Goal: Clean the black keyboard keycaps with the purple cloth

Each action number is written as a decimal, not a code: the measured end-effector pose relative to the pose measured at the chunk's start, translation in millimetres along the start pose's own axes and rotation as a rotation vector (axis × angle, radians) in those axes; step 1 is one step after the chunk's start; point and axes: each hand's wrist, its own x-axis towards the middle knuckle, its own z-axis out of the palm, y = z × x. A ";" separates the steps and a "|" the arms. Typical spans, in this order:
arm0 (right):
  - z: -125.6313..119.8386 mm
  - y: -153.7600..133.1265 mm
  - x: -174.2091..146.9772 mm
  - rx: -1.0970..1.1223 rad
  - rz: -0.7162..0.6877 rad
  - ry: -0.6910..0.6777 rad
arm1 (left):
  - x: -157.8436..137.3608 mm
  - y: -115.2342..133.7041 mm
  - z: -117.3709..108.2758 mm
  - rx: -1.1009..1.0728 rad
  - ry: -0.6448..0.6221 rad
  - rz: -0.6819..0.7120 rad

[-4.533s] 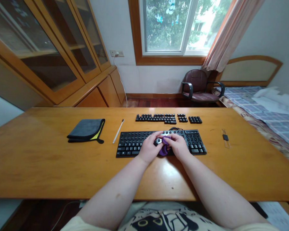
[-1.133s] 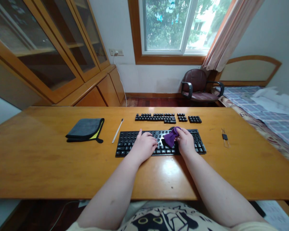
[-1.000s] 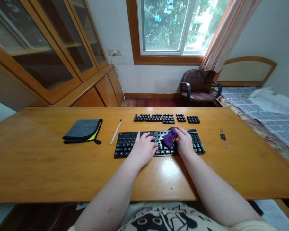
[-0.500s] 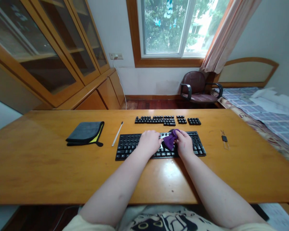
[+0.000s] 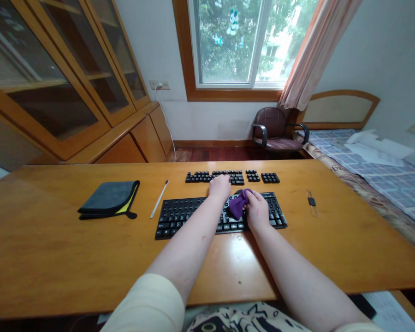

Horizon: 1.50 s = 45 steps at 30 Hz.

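Pinching purple cloth (image 5: 237, 206): right hand (image 5: 257, 213) | left hand (image 5: 220, 186): outstretched at keycaps (image 5: 238, 180) (fingers' hold: can't tell)

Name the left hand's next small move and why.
Probably lower the left hand to the loose keycaps: it reaches to their near edge, while the right hand holds the purple cloth over the keyboard. Contact with the keycaps is hidden.

The cloth (image 5: 236, 207) is purple, the keyboard (image 5: 175, 217) black, the bedsheet (image 5: 378, 176) seemingly blue-checked
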 end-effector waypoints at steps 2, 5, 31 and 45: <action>0.7 -0.3 -0.8 -0.007 -0.008 -0.002 | 0.2 -2.0 3.0 0.000 -0.007 -0.003; 1.4 -0.9 -1.2 -0.012 -0.011 -0.003 | 1.6 -3.9 6.2 0.004 -0.027 -0.001; 3.8 1.7 2.4 -0.025 0.009 -0.004 | -15.1 0.5 -35.0 -0.246 0.127 0.085; 6.0 2.3 -9.1 -0.227 -0.188 -0.364 | -104.2 -27.1 -39.6 -0.682 0.297 0.068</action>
